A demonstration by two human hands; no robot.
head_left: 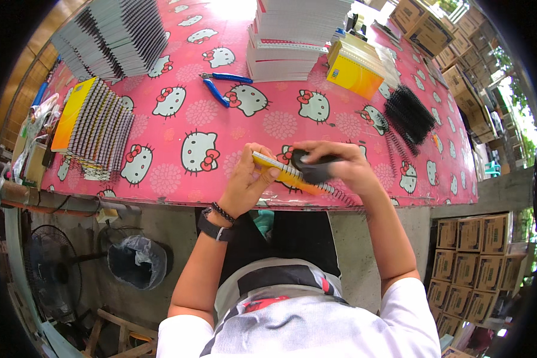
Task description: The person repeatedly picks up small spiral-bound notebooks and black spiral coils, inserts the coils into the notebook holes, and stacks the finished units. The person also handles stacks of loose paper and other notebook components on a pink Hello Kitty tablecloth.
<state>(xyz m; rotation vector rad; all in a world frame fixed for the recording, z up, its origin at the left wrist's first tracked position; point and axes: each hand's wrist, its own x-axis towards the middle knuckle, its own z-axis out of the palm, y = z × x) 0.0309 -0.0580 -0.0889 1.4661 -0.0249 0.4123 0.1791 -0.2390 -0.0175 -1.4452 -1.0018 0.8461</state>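
Observation:
My left hand [248, 182] grips a small yellow notebook [288, 178] near the table's front edge, thumb on top. A dark spiral coil [339, 194] runs along the notebook's edge, and its loose end trails out to the right. My right hand [351, 167] is closed around a black object [314, 170] held against the coil side of the notebook. That object is smeared by motion, so its exact kind does not show. Beyond my hands lie blue-handled cutting pliers [219, 87], their handles spread apart.
Bound yellow notebooks [95, 128] are stacked at left, with grey-covered spiral books [116, 42] behind. Tall stacks of white punched sheets [292, 53] stand at the back, beside unbound yellow booklets [355, 71]. Black coils [410, 114] lie at right. Below are a fan [53, 268] and a lined bin [138, 262].

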